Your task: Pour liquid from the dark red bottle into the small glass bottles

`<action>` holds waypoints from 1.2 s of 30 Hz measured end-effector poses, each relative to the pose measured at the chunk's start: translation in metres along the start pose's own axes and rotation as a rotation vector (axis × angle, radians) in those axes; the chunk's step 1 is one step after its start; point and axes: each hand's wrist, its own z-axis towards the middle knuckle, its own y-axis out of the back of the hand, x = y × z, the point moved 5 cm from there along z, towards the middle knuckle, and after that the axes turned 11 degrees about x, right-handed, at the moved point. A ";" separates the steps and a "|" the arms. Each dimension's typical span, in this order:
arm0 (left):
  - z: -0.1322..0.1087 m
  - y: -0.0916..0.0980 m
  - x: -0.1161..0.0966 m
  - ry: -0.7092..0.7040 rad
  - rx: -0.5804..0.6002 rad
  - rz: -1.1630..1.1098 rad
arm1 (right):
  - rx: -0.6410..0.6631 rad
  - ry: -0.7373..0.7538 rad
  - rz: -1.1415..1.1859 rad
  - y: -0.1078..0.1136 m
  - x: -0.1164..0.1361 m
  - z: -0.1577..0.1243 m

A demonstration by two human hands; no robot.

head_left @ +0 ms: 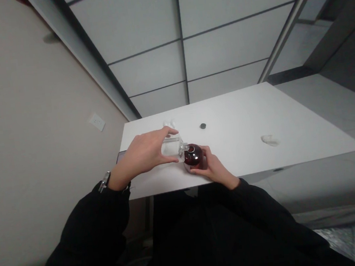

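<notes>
My left hand [144,154] is wrapped round a clear square glass bottle [171,149], tipped on its side with its neck pointing right. The neck meets the mouth of a small round dark red bottle [194,156]. My right hand [212,167] grips that red bottle from below and from the right, just above the near edge of the white table [284,112]. Both sleeves are black, and a watch sits on my left wrist.
A small black cap [202,126] lies on the table beyond the bottles. A white clear object [169,123] rests near the table's far left corner. A crumpled white piece [270,140] lies to the right. A wall with a socket [97,122] runs along the left.
</notes>
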 end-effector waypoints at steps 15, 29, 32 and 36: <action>0.002 0.007 -0.005 0.017 0.047 0.093 | -0.006 -0.022 -0.011 0.001 -0.001 0.000; 0.004 0.015 -0.007 0.014 0.061 0.136 | -0.015 -0.013 -0.009 0.001 -0.001 -0.001; 0.005 0.017 -0.008 0.014 0.067 0.145 | -0.019 0.002 -0.008 0.002 0.000 -0.001; 0.005 0.020 -0.009 0.019 0.073 0.155 | -0.022 0.006 -0.007 0.002 -0.001 -0.001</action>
